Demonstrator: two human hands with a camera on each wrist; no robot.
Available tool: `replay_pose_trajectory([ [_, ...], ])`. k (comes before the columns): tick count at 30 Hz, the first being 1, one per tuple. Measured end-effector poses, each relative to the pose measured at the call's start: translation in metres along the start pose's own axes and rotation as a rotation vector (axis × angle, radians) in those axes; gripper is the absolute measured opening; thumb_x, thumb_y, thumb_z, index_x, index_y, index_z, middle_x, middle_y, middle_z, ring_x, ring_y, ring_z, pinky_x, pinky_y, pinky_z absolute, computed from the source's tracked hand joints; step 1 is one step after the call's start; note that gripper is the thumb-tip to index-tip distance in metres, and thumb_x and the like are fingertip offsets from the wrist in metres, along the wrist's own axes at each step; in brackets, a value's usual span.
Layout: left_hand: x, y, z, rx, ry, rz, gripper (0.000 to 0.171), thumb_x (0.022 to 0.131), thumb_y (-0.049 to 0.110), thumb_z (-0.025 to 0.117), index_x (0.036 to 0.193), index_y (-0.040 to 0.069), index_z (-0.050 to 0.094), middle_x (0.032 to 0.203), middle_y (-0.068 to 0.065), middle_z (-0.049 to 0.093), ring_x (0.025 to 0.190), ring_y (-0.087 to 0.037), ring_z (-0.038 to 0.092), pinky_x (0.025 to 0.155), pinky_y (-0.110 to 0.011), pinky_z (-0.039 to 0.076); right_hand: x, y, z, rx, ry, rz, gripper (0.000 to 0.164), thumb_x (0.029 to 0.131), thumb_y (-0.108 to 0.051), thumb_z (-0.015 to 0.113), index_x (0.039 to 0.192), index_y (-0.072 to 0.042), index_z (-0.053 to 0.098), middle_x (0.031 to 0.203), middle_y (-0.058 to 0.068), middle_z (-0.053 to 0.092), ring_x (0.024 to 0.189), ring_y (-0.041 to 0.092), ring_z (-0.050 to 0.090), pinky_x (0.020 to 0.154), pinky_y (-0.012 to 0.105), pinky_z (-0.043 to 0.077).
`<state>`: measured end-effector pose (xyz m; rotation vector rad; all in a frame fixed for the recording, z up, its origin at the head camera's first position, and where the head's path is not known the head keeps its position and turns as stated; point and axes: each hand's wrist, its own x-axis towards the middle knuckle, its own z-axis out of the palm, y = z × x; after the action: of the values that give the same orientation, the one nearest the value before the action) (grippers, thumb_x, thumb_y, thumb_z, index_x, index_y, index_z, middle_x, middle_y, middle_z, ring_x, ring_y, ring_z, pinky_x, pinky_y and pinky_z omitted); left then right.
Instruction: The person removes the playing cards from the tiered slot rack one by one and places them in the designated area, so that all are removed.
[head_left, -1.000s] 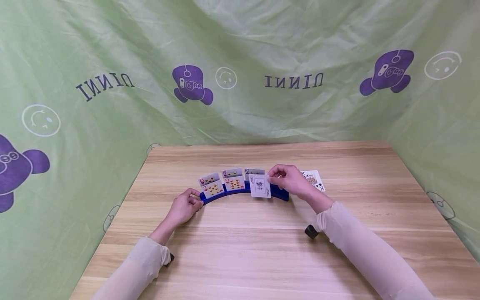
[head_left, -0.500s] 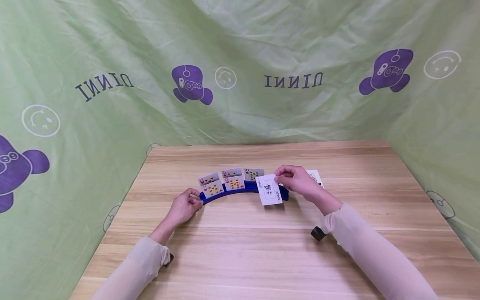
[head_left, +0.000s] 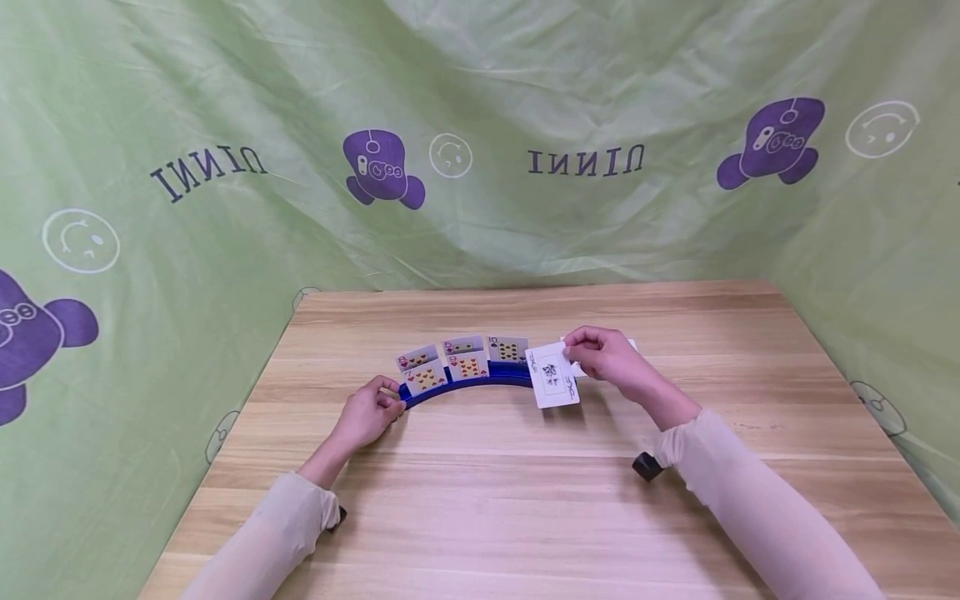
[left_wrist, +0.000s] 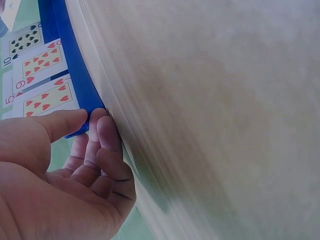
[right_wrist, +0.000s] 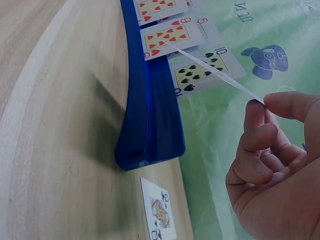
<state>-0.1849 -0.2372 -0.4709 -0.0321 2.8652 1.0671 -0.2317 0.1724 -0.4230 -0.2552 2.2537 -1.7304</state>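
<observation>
In the head view my left hand (head_left: 367,414) grips the left end of a curved blue card holder (head_left: 502,371). Thumb and fingers pinch that end in the left wrist view. My right hand (head_left: 617,364) pinches a joker playing card (head_left: 552,377) by its upper right corner, held up in front of the holder's right end. From the right wrist that joker (right_wrist: 215,72) appears nearly edge-on. Standing in the holder are a seven of hearts (head_left: 425,379), a nine of hearts (head_left: 468,367) and a ten of spades (head_left: 510,350), with an eight (head_left: 415,358) and a five (head_left: 461,344) behind.
A black-suit face card (right_wrist: 160,212) lies on the wooden table (head_left: 480,500) beyond the holder's right end, mostly covered in the head view by the joker and right hand. Green printed cloth (head_left: 480,233) encloses the table's back and sides.
My right hand has drawn the joker from in front of the ten of spades toward the right, uncovering the ten. The left hand and the holder stay in place.
</observation>
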Motion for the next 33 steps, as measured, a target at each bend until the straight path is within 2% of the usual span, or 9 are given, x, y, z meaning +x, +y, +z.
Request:
replay_pose_trajectory([
  [10,0.0,0.0,0.0,-0.005,-0.008,-0.001,0.027,0.09,0.011,0.069,0.114,0.005,0.058,0.087,-0.009,0.076,0.067,-0.012,0.06,0.065,-0.028,0.044,-0.001,0.001,-0.013,0.011,0.014,-0.016,0.024,0.096,-0.01,0.059,0.114,0.006,0.058,0.076,0.001,0.056,0.054,0.006,0.037,0.052,0.021,0.029],
  [25,0.001,-0.001,0.001,-0.01,-0.015,-0.021,0.026,0.092,0.01,0.068,0.115,0.005,0.058,0.087,-0.009,0.075,0.067,-0.013,0.059,0.062,-0.028,0.044,-0.005,0.003,-0.038,0.029,0.084,0.034,0.027,0.098,-0.013,0.058,0.117,0.005,0.054,0.074,-0.005,0.053,0.056,0.004,0.04,0.053,0.02,0.033],
  [33,0.0,-0.001,0.0,-0.008,-0.018,-0.019,0.026,0.092,0.011,0.068,0.115,0.005,0.058,0.089,-0.01,0.075,0.068,-0.013,0.06,0.063,-0.026,0.044,-0.005,0.003,-0.048,0.043,0.101,0.043,0.027,0.099,-0.013,0.057,0.119,0.005,0.053,0.08,-0.006,0.056,0.059,0.003,0.043,0.056,0.021,0.038],
])
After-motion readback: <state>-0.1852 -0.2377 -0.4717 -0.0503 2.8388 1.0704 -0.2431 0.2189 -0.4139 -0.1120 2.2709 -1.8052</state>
